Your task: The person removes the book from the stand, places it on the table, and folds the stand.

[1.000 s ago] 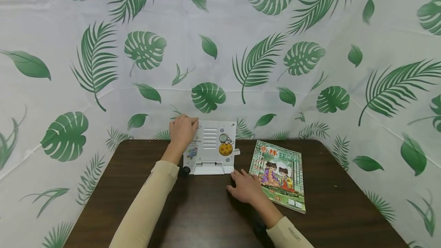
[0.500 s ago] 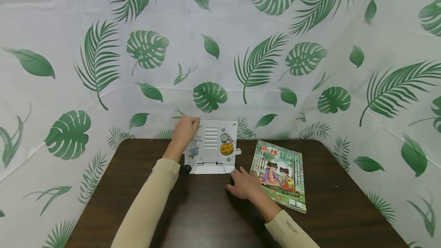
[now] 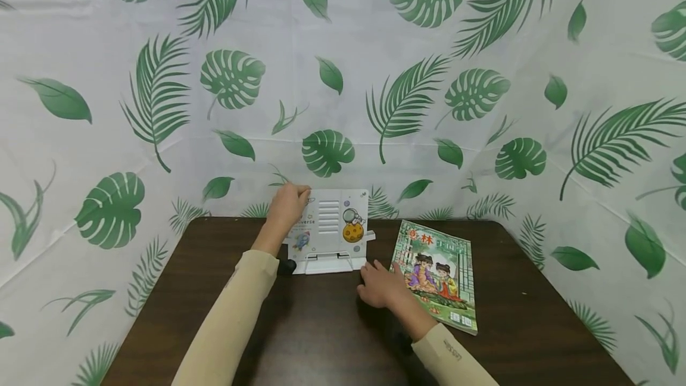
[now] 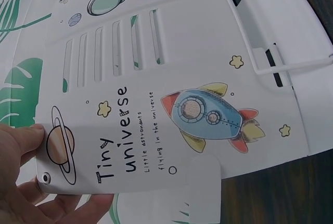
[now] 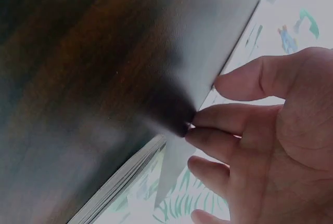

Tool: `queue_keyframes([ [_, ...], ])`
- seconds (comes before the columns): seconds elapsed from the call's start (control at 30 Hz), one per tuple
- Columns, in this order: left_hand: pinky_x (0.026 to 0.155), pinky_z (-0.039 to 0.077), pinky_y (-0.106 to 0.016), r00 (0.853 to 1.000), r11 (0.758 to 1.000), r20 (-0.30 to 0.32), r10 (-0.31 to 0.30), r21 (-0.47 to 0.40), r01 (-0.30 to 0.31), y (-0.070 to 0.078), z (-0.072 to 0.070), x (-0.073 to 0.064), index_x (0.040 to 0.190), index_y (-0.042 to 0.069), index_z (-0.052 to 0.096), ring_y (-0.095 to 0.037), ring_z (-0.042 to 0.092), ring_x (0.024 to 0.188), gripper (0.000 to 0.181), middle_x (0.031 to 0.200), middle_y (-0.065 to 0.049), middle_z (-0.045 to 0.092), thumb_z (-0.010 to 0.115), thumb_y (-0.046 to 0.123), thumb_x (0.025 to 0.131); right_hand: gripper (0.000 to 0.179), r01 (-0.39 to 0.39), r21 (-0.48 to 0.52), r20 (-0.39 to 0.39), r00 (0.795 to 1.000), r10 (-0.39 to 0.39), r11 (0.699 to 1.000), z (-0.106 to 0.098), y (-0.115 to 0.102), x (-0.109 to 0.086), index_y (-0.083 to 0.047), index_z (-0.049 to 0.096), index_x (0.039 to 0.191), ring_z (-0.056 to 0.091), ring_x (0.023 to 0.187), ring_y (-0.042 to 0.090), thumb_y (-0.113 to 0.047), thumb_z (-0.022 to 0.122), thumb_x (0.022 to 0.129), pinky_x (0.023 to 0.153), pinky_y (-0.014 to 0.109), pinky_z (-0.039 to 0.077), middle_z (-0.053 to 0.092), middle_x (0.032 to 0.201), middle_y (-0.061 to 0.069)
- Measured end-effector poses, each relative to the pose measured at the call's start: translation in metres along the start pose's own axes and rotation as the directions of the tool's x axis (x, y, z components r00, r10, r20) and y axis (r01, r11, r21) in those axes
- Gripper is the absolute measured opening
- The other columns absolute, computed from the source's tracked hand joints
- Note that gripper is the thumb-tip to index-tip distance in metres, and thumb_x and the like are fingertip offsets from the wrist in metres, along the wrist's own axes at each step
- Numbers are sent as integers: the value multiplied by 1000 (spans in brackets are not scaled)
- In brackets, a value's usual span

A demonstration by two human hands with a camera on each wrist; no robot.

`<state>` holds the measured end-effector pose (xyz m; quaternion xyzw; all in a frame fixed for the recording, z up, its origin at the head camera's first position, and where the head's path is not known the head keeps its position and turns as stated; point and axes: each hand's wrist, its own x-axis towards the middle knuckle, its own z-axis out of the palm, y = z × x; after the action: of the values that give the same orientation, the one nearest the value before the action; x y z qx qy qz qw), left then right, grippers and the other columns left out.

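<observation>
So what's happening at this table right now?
A person is handling a white stand printed with "Tiny universe" and space cartoons, which stands on the dark table. Their left hand pinches its upper left corner. Their right hand is at its lower right corner, though whether it grips there is hard to tell. An illustrated magazine lies flat to the right, and nothing rests on the stand.

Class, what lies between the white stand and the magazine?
In the head view, a strip of dark tabletop separates the white stand from the magazine; a small white tab juts into it, and the right hand lies at its near end.
</observation>
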<state>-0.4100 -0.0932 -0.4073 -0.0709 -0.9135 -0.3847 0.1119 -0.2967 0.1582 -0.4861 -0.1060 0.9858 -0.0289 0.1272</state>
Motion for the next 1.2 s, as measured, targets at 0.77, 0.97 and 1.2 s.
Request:
queue_keyframes([
  [0.77, 77, 59, -43, 995, 996, -88, 51, 76, -45, -2, -5, -17, 144, 14, 71, -30, 72, 100, 36, 134, -13, 74, 57, 30, 114, 60, -41, 18, 80, 996, 39, 999, -17, 11, 22, -8, 45, 164, 29, 165, 35, -37, 54, 112, 129, 74, 11, 37, 175, 9],
  [0.97, 87, 61, -46, 995, 995, -72, 66, 78, -61, -8, -7, -24, 144, 13, 71, -30, 74, 106, 36, 139, -13, 73, 58, 28, 113, 60, -44, 65, 123, 992, 36, 997, -17, 11, 25, -8, 44, 165, 28, 165, 36, -36, 52, 112, 128, 75, 9, 35, 176, 10],
  [1.2, 100, 58, -52, 992, 995, -95, 78, 65, -72, -11, -6, -32, 141, 12, 73, -34, 72, 121, 34, 140, -13, 73, 59, 25, 112, 60, -56, 27, 138, 989, 52, 998, -15, 11, 28, -9, 42, 166, 27, 166, 34, -36, 50, 113, 129, 73, 8, 32, 177, 9],
])
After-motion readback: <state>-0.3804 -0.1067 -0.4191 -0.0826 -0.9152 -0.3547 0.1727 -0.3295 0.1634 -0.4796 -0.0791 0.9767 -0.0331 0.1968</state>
